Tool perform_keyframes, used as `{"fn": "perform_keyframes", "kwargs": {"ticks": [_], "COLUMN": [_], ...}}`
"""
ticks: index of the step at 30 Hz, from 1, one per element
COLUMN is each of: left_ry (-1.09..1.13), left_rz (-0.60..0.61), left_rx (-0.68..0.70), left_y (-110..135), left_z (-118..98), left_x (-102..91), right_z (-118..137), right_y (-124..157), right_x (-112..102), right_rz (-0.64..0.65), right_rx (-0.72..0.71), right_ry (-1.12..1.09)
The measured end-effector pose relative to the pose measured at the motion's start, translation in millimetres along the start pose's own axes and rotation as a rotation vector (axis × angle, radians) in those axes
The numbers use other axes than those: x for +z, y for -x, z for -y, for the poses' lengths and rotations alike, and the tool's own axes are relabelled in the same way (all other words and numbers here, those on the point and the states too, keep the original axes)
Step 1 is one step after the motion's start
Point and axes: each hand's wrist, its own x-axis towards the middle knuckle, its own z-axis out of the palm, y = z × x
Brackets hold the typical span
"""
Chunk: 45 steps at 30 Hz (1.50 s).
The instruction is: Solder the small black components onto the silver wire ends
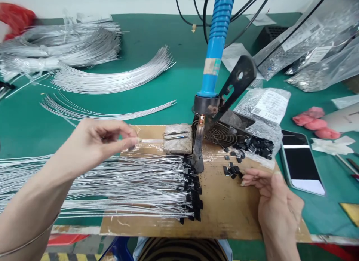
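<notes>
My left hand (112, 141) is closed in a pinch, thumb against fingertips, on a thin pale wire (151, 141) that runs right toward a worn, wrapped block (178, 143). Thin dark rods or wire ends (175, 134) lie across that block. My right hand (276, 205) hovers over the cardboard with its fingers stretched out and nothing visible in them. Just left of its fingertips are small loose black connectors (232, 170). Below my left hand, rows of silvery wires (126, 186) end in black connectors (193, 195).
A blue hose tool (213, 63) with a metal nozzle (199, 141) hangs over the cardboard (224, 212). A bag of black connectors (258, 147), a phone (303, 162) and pink lumps (315, 122) lie rightward. Wire bundles (112, 76) rest at the back left.
</notes>
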Motion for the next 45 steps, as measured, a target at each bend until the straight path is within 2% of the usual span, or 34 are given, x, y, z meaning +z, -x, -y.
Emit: {"fn": "perform_keyframes", "kwargs": {"ticks": [3, 4, 7, 10, 13, 16, 22, 28, 32, 36, 41, 43, 45], "left_ry": [0.004, 0.001, 0.032, 0.097, 0.09, 0.051, 0.098, 0.109, 0.095, -0.003, -0.097, -0.065, -0.018], "left_rz": [0.361, 0.436, 0.525, 0.53, 0.504, 0.476, 0.403, 0.485, 0.541, 0.519, 0.488, 0.517, 0.548], "left_rx": [-0.048, -0.078, -0.13, -0.126, -0.099, -0.076, -0.079, -0.117, -0.116, -0.069, 0.091, 0.095, 0.037], "left_y": [17, 21, 33, 41, 48, 54, 62, 64, 62, 72, 94, 96, 94], "left_z": [4, 6, 9, 10, 8, 3, -1, 2, -1, -6, -17, -21, -23], "left_x": [1.8, 4.6, 17.6, 30.9, 38.5, 41.3, 45.5, 48.9, 48.4, 51.6, 68.8, 77.1, 83.9], "right_z": [6, 10, 29, 47, 53, 50, 42, 39, 41, 43, 41, 40, 40], "right_y": [10, 16, 36, 52, 58, 59, 61, 62, 58, 55, 56, 56, 57], "right_x": [2, 4, 16, 36, 56, 66, 69, 72, 71, 67, 63, 62, 62], "right_rz": [0.013, 0.032, 0.182, 0.41, 0.612, 0.705, 0.709, 0.71, 0.741, 0.8, 0.796, 0.78, 0.762], "right_rx": [-0.018, -0.025, -0.039, 0.005, 0.083, 0.153, 0.282, 0.354, 0.295, 0.205, 0.098, 0.053, 0.023], "right_ry": [0.049, 0.078, 0.139, 0.121, 0.07, 0.034, -0.068, -0.118, -0.106, -0.067, -0.019, -0.004, 0.011]}}
